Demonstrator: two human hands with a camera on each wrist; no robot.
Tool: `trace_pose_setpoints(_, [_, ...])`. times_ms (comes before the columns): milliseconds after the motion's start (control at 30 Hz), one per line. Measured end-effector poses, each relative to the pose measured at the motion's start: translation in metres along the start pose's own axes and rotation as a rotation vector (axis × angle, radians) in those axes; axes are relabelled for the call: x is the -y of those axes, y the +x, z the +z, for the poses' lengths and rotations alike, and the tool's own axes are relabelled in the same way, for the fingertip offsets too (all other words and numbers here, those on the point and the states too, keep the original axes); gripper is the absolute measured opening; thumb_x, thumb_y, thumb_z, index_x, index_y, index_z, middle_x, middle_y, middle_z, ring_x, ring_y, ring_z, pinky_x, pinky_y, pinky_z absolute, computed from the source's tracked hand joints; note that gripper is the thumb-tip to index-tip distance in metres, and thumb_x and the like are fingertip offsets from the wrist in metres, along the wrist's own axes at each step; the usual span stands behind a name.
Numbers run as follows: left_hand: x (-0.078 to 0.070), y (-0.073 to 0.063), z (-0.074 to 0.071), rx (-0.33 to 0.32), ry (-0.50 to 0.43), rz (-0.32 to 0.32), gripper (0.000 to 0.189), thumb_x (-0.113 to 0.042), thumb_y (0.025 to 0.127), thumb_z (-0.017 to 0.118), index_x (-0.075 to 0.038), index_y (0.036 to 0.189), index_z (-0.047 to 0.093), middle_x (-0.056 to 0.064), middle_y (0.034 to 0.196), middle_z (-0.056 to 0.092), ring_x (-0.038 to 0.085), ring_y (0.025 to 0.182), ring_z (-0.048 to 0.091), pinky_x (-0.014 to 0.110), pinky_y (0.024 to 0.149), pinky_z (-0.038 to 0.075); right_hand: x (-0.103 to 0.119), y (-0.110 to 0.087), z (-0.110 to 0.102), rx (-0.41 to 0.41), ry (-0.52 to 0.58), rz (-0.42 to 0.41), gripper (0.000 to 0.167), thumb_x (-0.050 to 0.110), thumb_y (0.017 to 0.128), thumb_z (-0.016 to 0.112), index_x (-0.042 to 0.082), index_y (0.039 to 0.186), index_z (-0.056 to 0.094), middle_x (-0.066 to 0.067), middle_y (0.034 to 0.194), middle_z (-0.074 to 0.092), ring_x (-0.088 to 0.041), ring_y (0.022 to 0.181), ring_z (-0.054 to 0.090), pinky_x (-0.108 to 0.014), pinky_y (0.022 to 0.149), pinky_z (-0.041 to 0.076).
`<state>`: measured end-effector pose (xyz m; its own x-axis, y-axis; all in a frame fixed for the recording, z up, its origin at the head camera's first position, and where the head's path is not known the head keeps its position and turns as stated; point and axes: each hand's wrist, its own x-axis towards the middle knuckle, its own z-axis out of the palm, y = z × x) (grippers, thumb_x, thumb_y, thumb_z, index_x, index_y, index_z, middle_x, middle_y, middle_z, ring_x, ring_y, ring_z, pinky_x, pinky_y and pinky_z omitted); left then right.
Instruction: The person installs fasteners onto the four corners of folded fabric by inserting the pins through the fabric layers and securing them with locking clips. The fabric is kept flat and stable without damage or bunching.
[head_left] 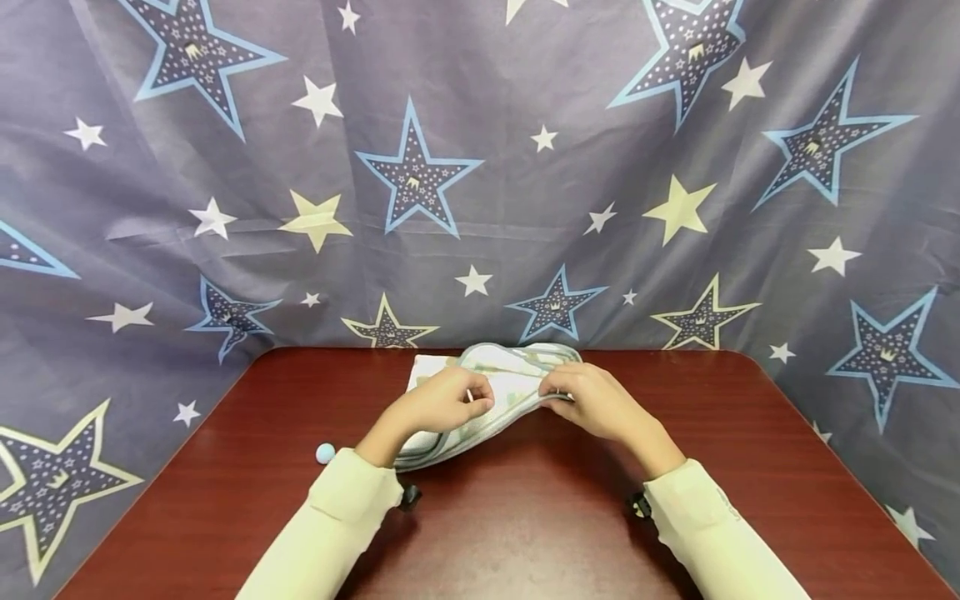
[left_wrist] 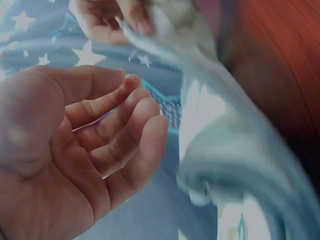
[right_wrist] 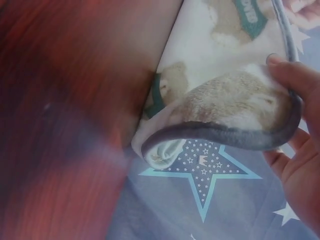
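A white fleecy cloth (head_left: 512,385) with a brown bear print and grey-green edging lies bunched and partly lifted at the far middle of the table. My right hand (head_left: 596,402) pinches its right edge. In the right wrist view the thumb (right_wrist: 286,70) presses on the printed face of the cloth (right_wrist: 227,102), whose dark trim curls over, while the other fingers go behind it. My left hand (head_left: 444,402) hovers over the cloth's left part. Its fingers (left_wrist: 142,135) are loosely bent with nothing between them in the left wrist view, and the cloth (left_wrist: 220,130) hangs beside them.
A small light-blue ball (head_left: 325,453) sits on the red-brown table (head_left: 495,533), left of my left wrist. Behind the table's far edge hangs a grey curtain (head_left: 495,100) with stars. Dark wrist devices (head_left: 409,497) show under both cream sleeves.
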<state>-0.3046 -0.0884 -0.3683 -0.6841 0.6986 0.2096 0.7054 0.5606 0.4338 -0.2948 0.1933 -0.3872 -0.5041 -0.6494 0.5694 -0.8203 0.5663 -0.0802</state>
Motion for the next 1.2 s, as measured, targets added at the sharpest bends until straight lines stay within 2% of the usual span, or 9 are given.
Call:
trace_pose_setpoints(133, [0.012,-0.02,-0.01,-0.002,0.006,-0.005,0.009,-0.012,0.096,0.066,-0.01,0.09,0.073,-0.009,0.078,0.065,0.005,0.069,0.056,0.026,0.068,0.049,-0.001,0.0,-0.002,0.005,-0.005,-0.01,0.018,0.007,0.082,0.084,0.017,0.092,0.072,0.008,0.09,0.069,-0.011,0.086,0.064,-0.034,0.081,0.052])
trace_pose_setpoints(267, [0.029,-0.042,-0.019,-0.031,0.038,-0.004,0.009,-0.009,0.094,0.068,-0.012,0.086,0.071,-0.01,0.076,0.063,0.004,0.068,0.055,0.026,0.066,0.048,-0.001,0.002,-0.003,0.019,-0.002,-0.006,0.016,0.009,0.084,0.084,0.016,0.093,0.073,0.008,0.091,0.07,-0.011,0.087,0.065,-0.033,0.082,0.052])
trace_pose_setpoints(367, [0.04,-0.06,-0.025,-0.034,0.059,-0.044,0.01,-0.01,0.095,0.069,-0.015,0.086,0.07,-0.012,0.075,0.062,0.004,0.068,0.055,0.026,0.065,0.048,-0.001,0.002,-0.004,0.028,0.003,0.005,0.016,0.009,0.084,0.083,0.016,0.093,0.073,0.008,0.091,0.07,-0.011,0.087,0.064,-0.033,0.081,0.052])
trace_pose_setpoints(533, [0.058,-0.09,-0.036,0.005,0.081,-0.107,0.011,-0.01,0.095,0.068,-0.016,0.086,0.07,-0.014,0.071,0.06,0.003,0.065,0.052,0.026,0.063,0.046,-0.002,0.002,-0.004,0.043,0.017,0.022,0.016,0.008,0.084,0.083,0.016,0.093,0.073,0.007,0.092,0.069,-0.01,0.088,0.064,-0.032,0.082,0.052])
trace_pose_setpoints(733, [0.077,-0.119,-0.045,0.045,0.188,-0.165,0.011,-0.009,0.085,0.076,-0.016,0.085,0.068,-0.011,0.074,0.059,0.006,0.067,0.052,0.028,0.064,0.045,0.0,0.001,-0.003,0.049,0.026,0.033,0.015,0.007,0.084,0.082,0.015,0.093,0.073,0.005,0.092,0.069,-0.011,0.088,0.064,-0.033,0.082,0.053])
trace_pose_setpoints(900, [0.085,-0.135,-0.051,0.117,0.25,-0.229,0.024,-0.014,0.075,0.086,-0.014,0.088,0.066,-0.004,0.077,0.057,0.011,0.073,0.053,0.033,0.068,0.046,0.001,-0.001,-0.003,0.047,0.023,0.036,0.015,0.007,0.084,0.083,0.015,0.093,0.073,0.006,0.091,0.069,-0.011,0.086,0.064,-0.033,0.081,0.053])
trace_pose_setpoints(1000, [0.089,-0.14,-0.052,0.126,0.29,-0.261,0.03,-0.018,0.071,0.089,-0.014,0.088,0.065,-0.003,0.078,0.057,0.013,0.074,0.052,0.036,0.068,0.046,0.0,-0.001,-0.003,0.043,0.018,0.037,0.016,0.008,0.084,0.083,0.016,0.093,0.073,0.007,0.091,0.069,-0.01,0.086,0.064,-0.032,0.08,0.053])
trace_pose_setpoints(1200, [0.093,-0.146,-0.052,0.14,0.342,-0.37,0.034,-0.024,0.072,0.091,-0.013,0.086,0.062,0.0,0.077,0.054,0.016,0.071,0.05,0.038,0.064,0.045,-0.001,-0.003,-0.003,0.042,0.012,0.044,0.016,0.009,0.084,0.083,0.017,0.093,0.073,0.008,0.092,0.069,-0.01,0.086,0.064,-0.032,0.08,0.053])
